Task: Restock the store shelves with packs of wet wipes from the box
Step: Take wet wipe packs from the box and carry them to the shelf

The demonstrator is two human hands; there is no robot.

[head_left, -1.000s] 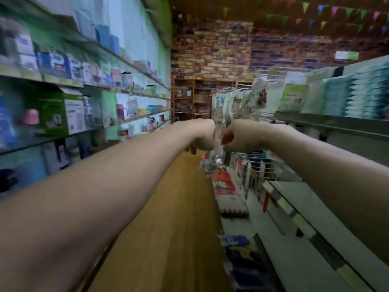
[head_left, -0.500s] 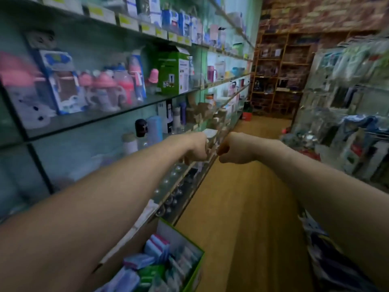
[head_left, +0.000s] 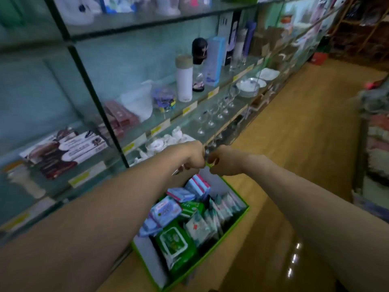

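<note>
A green-edged cardboard box (head_left: 236,225) stands open on the wooden floor below my arms. It is full of wet wipe packs: a large green pack (head_left: 174,246) at the near end, a blue-and-white pack (head_left: 166,210) in the middle, and pink-and-blue packs (head_left: 197,184) at the far end. My left hand (head_left: 192,153) and my right hand (head_left: 224,161) are both curled into fists. They meet knuckle to knuckle above the box's far end. I see no pack in either fist.
Glass shelves (head_left: 189,106) run along the left, carrying a white flask (head_left: 184,81), stemmed glasses (head_left: 212,116), stacked plates (head_left: 248,86) and boxed goods. The wooden aisle floor (head_left: 294,133) stretches ahead. Another rack of goods (head_left: 376,148) lines the right edge.
The view swung from the aisle to the left shelves and tilted down, bringing the box of wipes fully into sight. Both fists stayed pressed together throughout.
</note>
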